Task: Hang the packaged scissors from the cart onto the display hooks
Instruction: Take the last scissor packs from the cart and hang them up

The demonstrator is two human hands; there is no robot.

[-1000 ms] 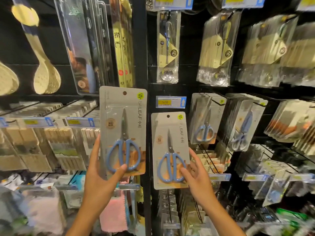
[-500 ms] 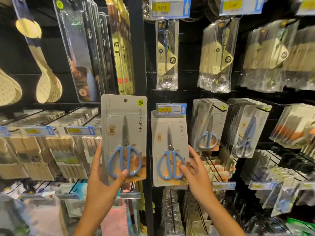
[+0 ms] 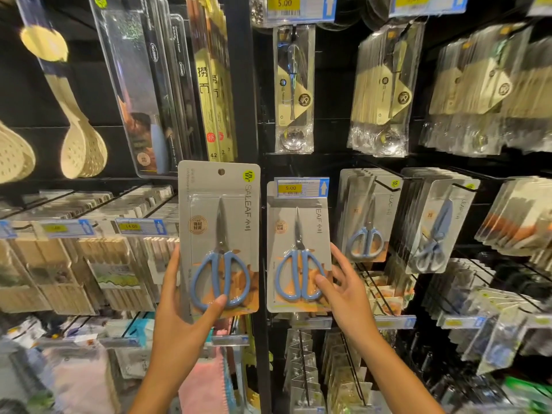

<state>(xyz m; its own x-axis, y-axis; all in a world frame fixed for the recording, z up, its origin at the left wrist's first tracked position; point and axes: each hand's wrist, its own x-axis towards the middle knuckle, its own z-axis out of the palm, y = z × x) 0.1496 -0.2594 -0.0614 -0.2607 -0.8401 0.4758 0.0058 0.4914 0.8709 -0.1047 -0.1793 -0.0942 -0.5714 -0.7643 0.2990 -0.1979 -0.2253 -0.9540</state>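
L scissors pack (image 3: 219,234) beside R pack (image 3: 298,249), whose top sits behind price tag (image 3: 301,188); hung packs (image 3: 367,216) right.

1. We count two hands: the left hand (image 3: 179,321) and the right hand (image 3: 346,297).
2. We count two scissors packs in those hands, the left pack (image 3: 219,237) and the right pack (image 3: 298,249), each showing one pair of blue-handled scissors.
3. We count two rows of scissors packs on the hooks to the right: the nearer row (image 3: 369,216) and the farther row (image 3: 439,225); the packs within each row are too tightly stacked to count.
4. We count three yellow tags reading 5.00 or the like: the top tag (image 3: 298,6), the second top tag (image 3: 427,3) and the middle tag (image 3: 301,188).
5. We count two pale slotted ladles (image 3: 83,147) at the left, one of them cut off by the edge.
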